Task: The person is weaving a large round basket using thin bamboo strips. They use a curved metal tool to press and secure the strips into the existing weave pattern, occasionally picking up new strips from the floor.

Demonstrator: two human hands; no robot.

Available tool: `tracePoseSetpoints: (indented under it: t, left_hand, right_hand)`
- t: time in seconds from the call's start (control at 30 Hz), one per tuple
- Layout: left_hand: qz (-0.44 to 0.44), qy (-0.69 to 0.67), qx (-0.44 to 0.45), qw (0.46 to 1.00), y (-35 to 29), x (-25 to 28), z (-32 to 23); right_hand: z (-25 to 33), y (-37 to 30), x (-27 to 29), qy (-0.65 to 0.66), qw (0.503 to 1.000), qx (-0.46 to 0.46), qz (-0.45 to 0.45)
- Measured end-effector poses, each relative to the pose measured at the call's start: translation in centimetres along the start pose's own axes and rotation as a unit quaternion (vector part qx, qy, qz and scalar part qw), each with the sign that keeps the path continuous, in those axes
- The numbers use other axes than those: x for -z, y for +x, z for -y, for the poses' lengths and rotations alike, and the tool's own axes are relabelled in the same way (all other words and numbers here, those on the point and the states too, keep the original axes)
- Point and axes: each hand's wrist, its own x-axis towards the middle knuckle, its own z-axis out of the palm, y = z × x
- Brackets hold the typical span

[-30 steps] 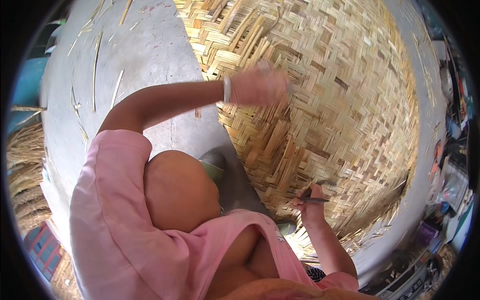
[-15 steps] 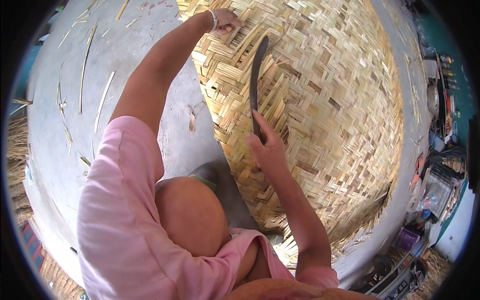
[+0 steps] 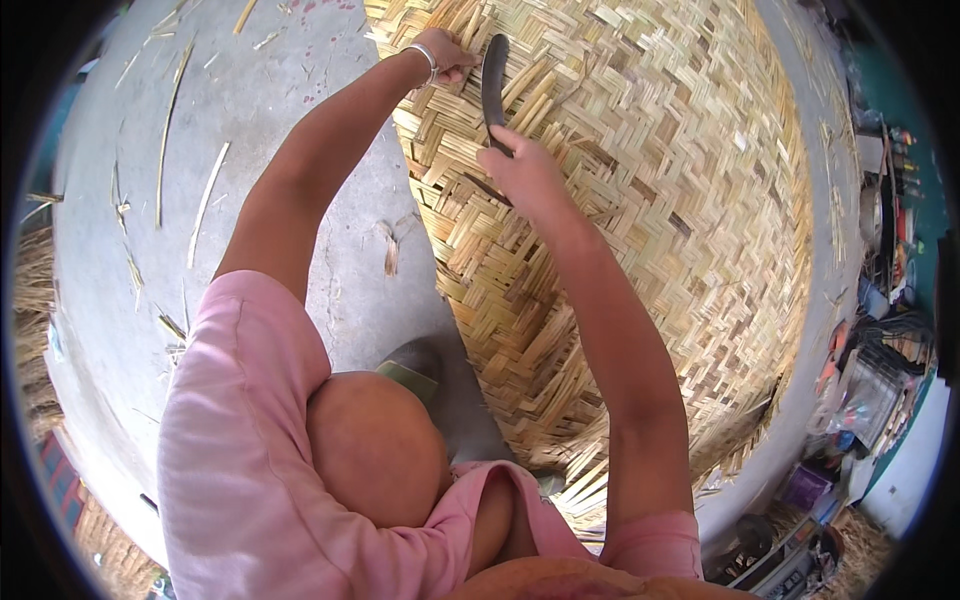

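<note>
Along the left edge of the woven mat [image 3: 680,220], toward its far part, the right hand [image 3: 530,175] holds a curved knife [image 3: 492,90], the fingers wrapped round its grip. Its blade lies over the mat, just inside that edge; the tip points away from the person, toward the mat's far side. The long axis runs roughly lengthwise with the left edge, bending in a shallow arc. The blade is narrow, smooth and dark, seemingly metal.

Just left of the tip, the left hand [image 3: 440,58] is at the mat's edge with its fingers curled in; whether it has hold of a strip cannot be told. A silvery bracelet [image 3: 432,65] rings the wrist.

The mat is made of flat, split plant strips in straw yellow, tan and brown, laid in a zigzag weave. Near the knife, raised strip ends [image 3: 527,90] stand out, rough and uneven. Beyond the mat's left edge, thin loose strips [image 3: 208,204] lie on the smooth grey floor [image 3: 400,310].
</note>
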Motion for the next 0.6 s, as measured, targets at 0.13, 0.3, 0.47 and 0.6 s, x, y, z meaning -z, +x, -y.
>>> tracePoseSetpoints:
  t: [0.13, 0.3, 0.47, 0.6]
  left_hand:
    - [0.063, -0.141, -0.012, 0.988, -0.1, 1.4, 1.0]
    - [0.057, -0.208, 0.03, 0.976, 0.3, 1.7, 1.1]
    - [0.034, -0.267, 0.066, 0.961, 0.4, 0.6, -0.4]
    - [-0.017, -0.203, 0.058, 0.977, -0.2, 0.2, -1.3]
  right_hand:
    - [2.2, 0.4, 1.8, 0.027, 0.997, -0.057, 0.033]
    - [4.3, 0.8, 2.6, 0.067, 0.99, -0.091, 0.088]
    - [3.5, 3.2, 0.2, -0.099, 0.993, -0.068, 0.016]
    - [2.4, 5.0, -3.3, -0.196, 0.977, 0.004, -0.083]
